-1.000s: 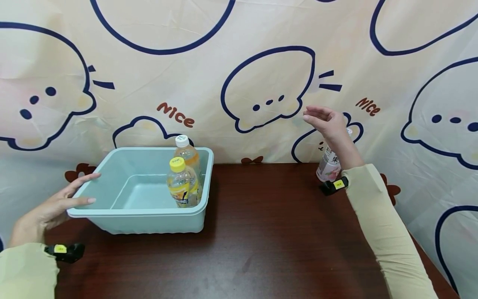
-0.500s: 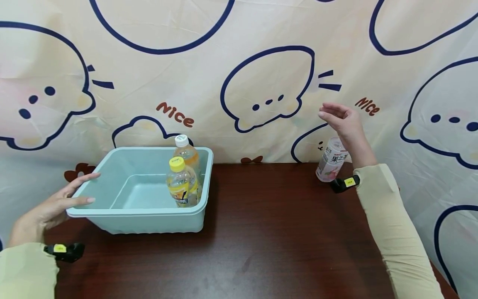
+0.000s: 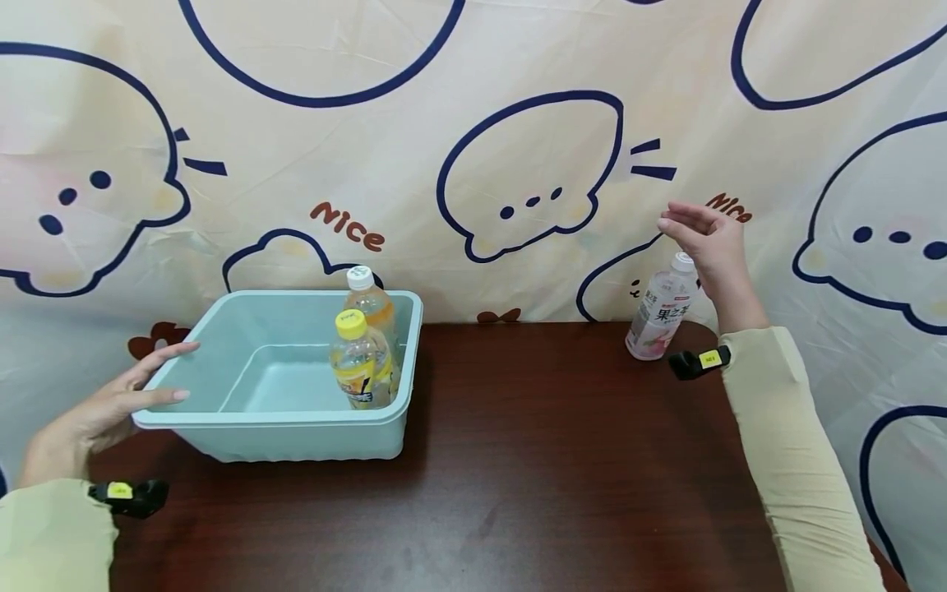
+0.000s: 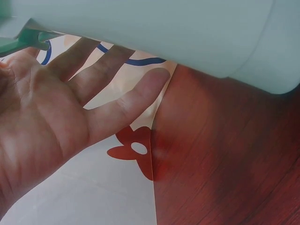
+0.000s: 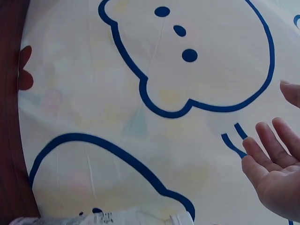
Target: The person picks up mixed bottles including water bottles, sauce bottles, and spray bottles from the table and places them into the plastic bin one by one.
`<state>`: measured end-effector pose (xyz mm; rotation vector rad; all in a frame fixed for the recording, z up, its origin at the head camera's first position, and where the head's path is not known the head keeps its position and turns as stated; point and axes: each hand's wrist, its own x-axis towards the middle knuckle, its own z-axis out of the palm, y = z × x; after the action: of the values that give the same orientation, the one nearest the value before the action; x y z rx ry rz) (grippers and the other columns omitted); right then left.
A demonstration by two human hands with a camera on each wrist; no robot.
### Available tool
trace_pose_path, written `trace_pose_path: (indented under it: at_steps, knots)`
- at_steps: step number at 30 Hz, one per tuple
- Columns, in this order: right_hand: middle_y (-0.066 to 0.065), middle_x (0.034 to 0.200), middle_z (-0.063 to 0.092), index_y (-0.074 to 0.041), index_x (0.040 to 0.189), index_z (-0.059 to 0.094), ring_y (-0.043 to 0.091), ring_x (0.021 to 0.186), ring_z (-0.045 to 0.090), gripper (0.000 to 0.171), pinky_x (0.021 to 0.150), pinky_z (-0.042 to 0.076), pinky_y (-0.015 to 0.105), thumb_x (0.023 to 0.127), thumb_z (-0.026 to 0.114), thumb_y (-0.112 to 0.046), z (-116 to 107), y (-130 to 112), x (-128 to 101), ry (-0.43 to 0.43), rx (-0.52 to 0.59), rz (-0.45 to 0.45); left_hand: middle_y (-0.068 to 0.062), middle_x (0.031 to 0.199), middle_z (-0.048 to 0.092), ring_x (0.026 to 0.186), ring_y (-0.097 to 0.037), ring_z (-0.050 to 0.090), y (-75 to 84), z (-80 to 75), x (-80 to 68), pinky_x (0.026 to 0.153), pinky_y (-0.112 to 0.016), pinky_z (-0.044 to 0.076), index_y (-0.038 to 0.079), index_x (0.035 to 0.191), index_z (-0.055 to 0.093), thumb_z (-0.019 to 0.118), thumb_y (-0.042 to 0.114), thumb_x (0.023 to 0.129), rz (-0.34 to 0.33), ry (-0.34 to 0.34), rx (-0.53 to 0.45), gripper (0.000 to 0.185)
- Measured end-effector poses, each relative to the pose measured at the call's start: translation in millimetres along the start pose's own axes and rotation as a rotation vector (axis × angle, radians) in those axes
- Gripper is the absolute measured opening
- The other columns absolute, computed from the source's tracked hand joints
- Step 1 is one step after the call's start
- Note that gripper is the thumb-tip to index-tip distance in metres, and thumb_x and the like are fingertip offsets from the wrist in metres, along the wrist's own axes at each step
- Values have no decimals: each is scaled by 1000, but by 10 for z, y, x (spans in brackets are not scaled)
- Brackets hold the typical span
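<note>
My left hand [image 3: 96, 419] holds the left end of a light blue plastic tub [image 3: 296, 440], thumb and a finger over the rim. In the left wrist view, several fingers [image 4: 126, 105] reach beneath the tub's edge. Inside the tub's right end stand a yellow-capped bottle [image 3: 362, 370] and a white-capped bottle [image 3: 379, 312] behind it. At the table's back right, a white-capped drink bottle with a pink-and-white label [image 3: 658, 316] stands upright. My right hand [image 3: 713, 255] is raised beside its cap, fingers loosely bent around nothing; the right wrist view shows the hand [image 5: 276, 173] apart from the bottle [image 5: 117, 218].
A dark brown wooden table [image 3: 503, 477] lies under everything. Directly behind its back edge hangs a cream cloth [image 3: 533, 288] with blue cartoon outlines, and it continues along both sides.
My right hand has shifted to the right in front of the bottle, uncovering its cap and label. The bottle, the tub and my left hand stay where they were.
</note>
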<state>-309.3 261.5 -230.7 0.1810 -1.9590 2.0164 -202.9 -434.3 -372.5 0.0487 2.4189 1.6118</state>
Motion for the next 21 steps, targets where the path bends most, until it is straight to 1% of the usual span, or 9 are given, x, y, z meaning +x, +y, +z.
trace_pose_path:
  at_steps: [4, 7, 9, 11, 15, 18, 21]
  knots:
    - [-9, 89, 65, -15, 100, 66, 4, 87, 58, 27, 73, 43, 12, 74, 75, -14, -68, 13, 2, 29, -39, 1, -5, 141, -3, 85, 0, 51, 1, 6, -7, 69, -32, 53, 51, 133, 23, 51, 14, 92, 21, -1, -8, 62]
    - [-8, 89, 65, -14, 100, 66, 4, 87, 58, 29, 74, 43, 12, 73, 76, -14, -122, 24, 10, 44, -29, 11, -3, 140, -1, 84, 0, 51, 17, 2, -10, 68, -30, 52, 49, 133, 25, 51, 13, 92, 30, -4, -19, 61]
    - [-8, 89, 64, -14, 101, 66, 4, 87, 58, 31, 75, 43, 12, 72, 76, -14, -153, 33, 14, 55, -27, 13, -2, 139, 0, 83, -2, 53, 23, 0, -15, 67, -30, 52, 48, 133, 27, 50, 11, 92, 40, -13, -44, 59]
    - [-8, 89, 64, -14, 102, 65, 4, 87, 58, 31, 76, 43, 12, 72, 76, -14, -182, 45, 18, 59, -37, 15, 0, 139, 0, 82, -4, 54, 25, 0, -19, 66, -30, 52, 48, 132, 30, 49, 10, 92, 38, -17, -69, 59]
    - [-11, 89, 63, -15, 103, 64, 2, 87, 56, 32, 82, 42, 14, 73, 76, -18, -239, 72, 28, 80, -115, 27, 1, 139, -1, 82, -6, 55, 17, -4, -23, 66, -30, 53, 49, 130, 32, 49, 9, 92, 33, -25, -107, 58]
    - [-12, 89, 62, -15, 105, 62, 2, 88, 55, 35, 86, 41, 15, 74, 76, -21, -286, 105, 39, 103, -155, 49, 2, 140, 0, 83, -4, 54, 9, -8, -25, 67, -30, 53, 49, 131, 32, 49, 9, 92, 29, -25, -109, 58]
    - [-12, 91, 61, -16, 107, 63, 1, 88, 54, 36, 87, 41, 14, 73, 76, -21, -333, 148, 52, 115, -140, 74, 3, 140, -1, 82, -5, 54, 1, -12, -26, 67, -30, 53, 49, 131, 32, 49, 10, 92, 33, -29, -106, 58]
